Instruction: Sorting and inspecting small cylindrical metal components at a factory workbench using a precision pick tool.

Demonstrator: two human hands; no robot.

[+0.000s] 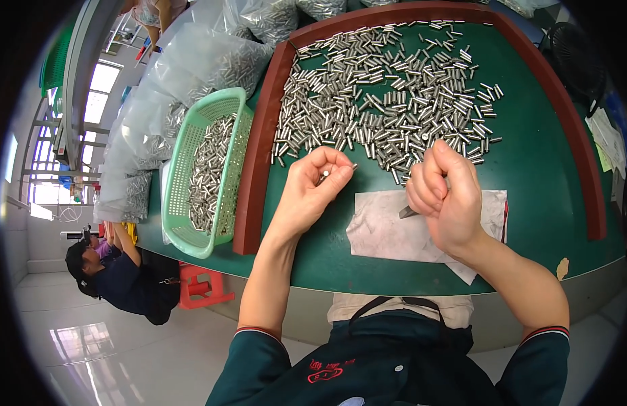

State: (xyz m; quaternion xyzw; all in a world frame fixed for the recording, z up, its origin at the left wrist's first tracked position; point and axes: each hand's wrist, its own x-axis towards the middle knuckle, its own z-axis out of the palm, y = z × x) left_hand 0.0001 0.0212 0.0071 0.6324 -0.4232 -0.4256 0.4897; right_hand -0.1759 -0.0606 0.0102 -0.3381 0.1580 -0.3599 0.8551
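My left hand [312, 184] is closed in a pinch, with short metal pins [325, 174] between its fingers; one pin end shows past the fingertips. To its right, my right hand [449, 199] is curled in a fist above a stained whitish cloth [375, 233]. A dark grey, flat-ended piece [407, 212] sticks out below its fingers; the rest is hidden, so I cannot tell its kind. Just beyond both hands, a heap of loose shiny metal pins [394, 125] spreads over the green tabletop [530, 159].
A reddish-brown raised border [259, 159] frames the table. Left of it stands a light green perforated basket [186, 238] of pins. Clear plastic bags [212, 57] of pins line the far left. A black fan [574, 61] is at right. Another person [127, 277] sits at left.
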